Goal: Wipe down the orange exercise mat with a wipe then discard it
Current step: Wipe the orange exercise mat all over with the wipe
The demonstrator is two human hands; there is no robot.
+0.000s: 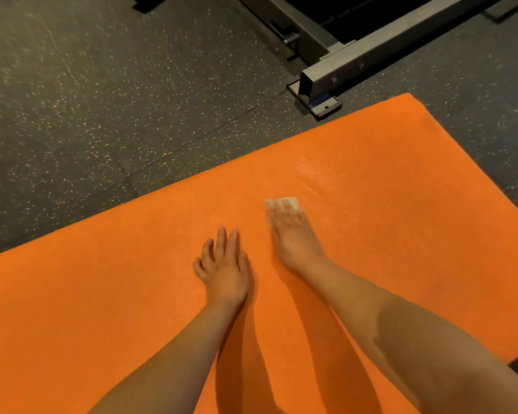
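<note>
The orange exercise mat [102, 294] lies on the floor and fills the lower part of the head view. My right hand [293, 237] presses a white wipe [290, 202] flat against the mat with straight fingers; the hand is blurred and most of the wipe is hidden under it. A wet, shiny patch [314, 168] shows on the mat beyond the wipe. To the left, my left hand [225, 267] rests flat on the mat with its fingers spread and holds nothing.
Dark speckled rubber floor [102, 100] surrounds the mat. A grey metal machine frame [350, 67] with a bolted foot plate [323, 106] stands just beyond the mat's far edge at the upper right.
</note>
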